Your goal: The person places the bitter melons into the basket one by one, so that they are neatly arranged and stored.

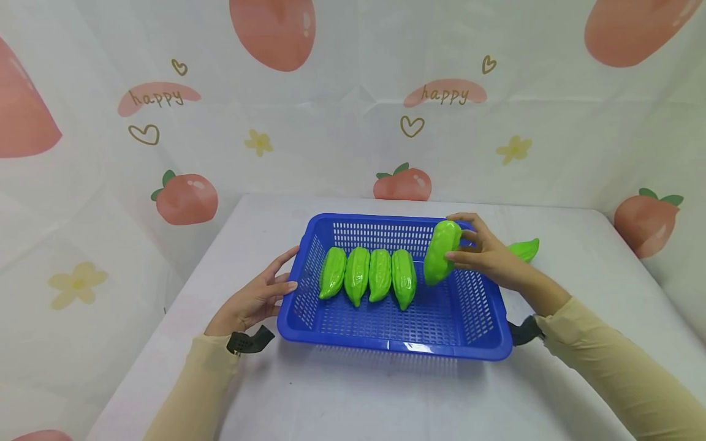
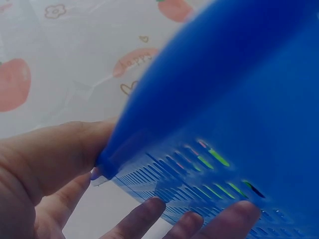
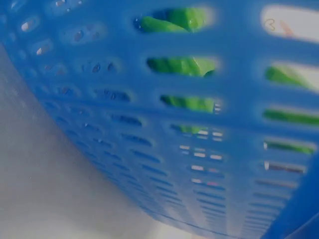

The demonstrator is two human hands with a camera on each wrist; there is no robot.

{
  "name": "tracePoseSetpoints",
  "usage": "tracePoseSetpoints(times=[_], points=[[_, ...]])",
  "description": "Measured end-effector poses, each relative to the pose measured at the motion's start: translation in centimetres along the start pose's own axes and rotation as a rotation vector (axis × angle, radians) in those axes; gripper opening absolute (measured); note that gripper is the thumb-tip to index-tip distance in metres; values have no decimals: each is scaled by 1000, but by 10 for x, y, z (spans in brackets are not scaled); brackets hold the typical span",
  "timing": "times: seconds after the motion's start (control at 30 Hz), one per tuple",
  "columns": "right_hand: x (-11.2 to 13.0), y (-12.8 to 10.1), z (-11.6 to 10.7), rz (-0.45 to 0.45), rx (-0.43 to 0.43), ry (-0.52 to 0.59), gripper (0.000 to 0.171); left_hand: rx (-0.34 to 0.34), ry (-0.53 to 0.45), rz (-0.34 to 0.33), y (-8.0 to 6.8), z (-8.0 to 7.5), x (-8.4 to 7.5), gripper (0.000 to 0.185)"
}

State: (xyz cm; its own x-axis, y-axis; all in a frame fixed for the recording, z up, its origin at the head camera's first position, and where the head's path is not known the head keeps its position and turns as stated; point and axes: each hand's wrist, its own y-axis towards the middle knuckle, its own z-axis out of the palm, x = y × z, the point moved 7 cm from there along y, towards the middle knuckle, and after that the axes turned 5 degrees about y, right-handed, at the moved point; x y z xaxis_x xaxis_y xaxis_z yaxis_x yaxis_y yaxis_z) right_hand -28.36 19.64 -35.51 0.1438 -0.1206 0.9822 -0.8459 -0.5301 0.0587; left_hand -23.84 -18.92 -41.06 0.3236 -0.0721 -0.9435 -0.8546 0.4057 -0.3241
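Right hand (image 1: 488, 254) is pinching a green bitter melon (image 1: 441, 254) over the blue basket's (image 1: 353, 343) right half, four row-mates (image 1: 357, 274) are lying inside to its left, left hand (image 1: 256, 300) is holding the left rim, spare melon (image 1: 525, 249) is lying right of the basket.

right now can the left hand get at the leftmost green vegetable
Probably not directly: the left hand is outside the blue basket, whose wall shields the leftmost green vegetable; the top looks open.
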Motion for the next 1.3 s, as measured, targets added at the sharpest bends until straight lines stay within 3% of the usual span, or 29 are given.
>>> tracePoseSetpoints(times=[0.33, 1.3], points=[[-7, 5, 6, 119, 3, 26, 63, -15, 10, -7, 0, 0, 1, 78], [-20, 18, 26, 268, 64, -78, 70, -8, 1, -8, -1, 0, 0, 79]])
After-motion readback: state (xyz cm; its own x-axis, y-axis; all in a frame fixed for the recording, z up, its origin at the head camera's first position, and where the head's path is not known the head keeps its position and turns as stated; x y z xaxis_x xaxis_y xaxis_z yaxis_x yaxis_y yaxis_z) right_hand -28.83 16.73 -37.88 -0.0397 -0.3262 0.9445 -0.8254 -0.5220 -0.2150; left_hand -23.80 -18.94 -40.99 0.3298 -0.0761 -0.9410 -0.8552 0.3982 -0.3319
